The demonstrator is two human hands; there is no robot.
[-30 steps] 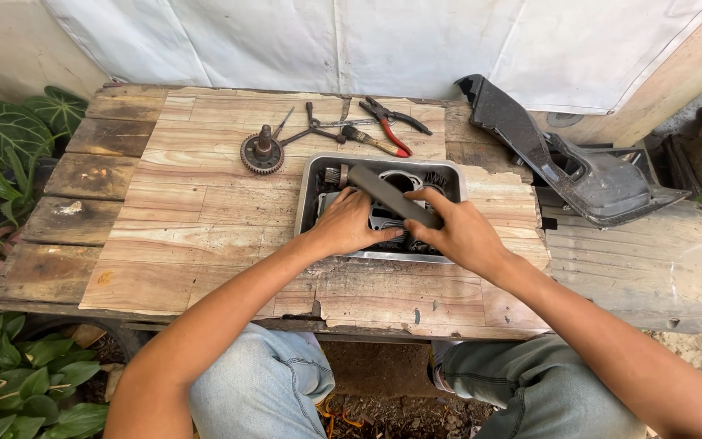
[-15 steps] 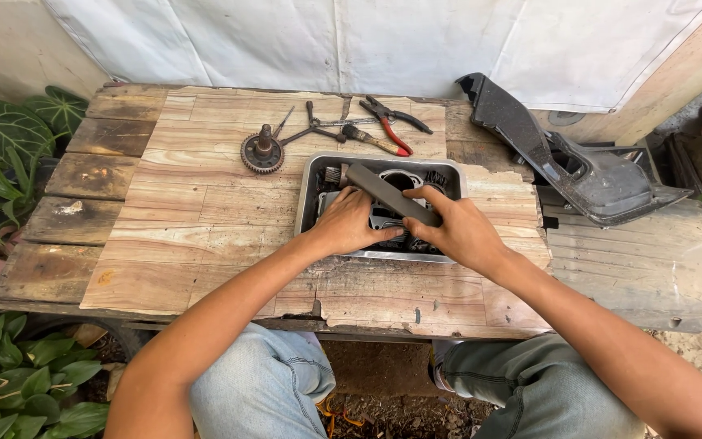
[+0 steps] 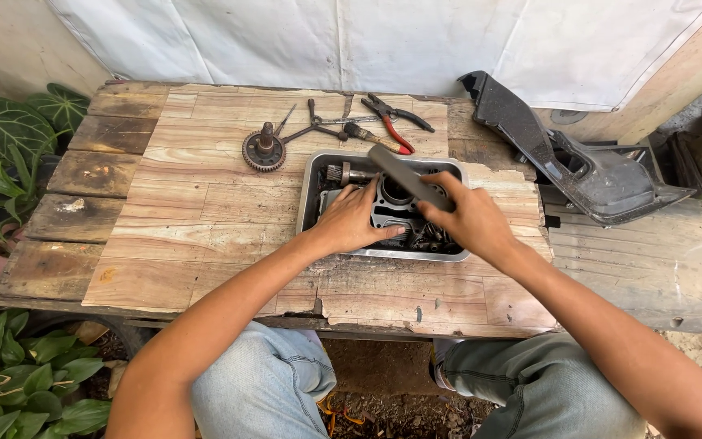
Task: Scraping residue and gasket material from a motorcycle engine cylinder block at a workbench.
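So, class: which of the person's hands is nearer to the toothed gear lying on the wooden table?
Left. The left hand rests in the metal tray, just right of the gear; the right hand is further right, holding a grey bar.

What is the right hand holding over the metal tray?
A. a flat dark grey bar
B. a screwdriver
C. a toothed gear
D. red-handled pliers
A: the right hand grips a flat dark grey bar slanted above the metal tray; the pliers and gear lie apart on the wooden table.

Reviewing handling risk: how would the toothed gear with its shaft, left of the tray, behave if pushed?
The gear looks like solid metal, so probably heavy for its size. It rests flat with the shaft upright, so it would likely slide rather than roll on the wooden table.
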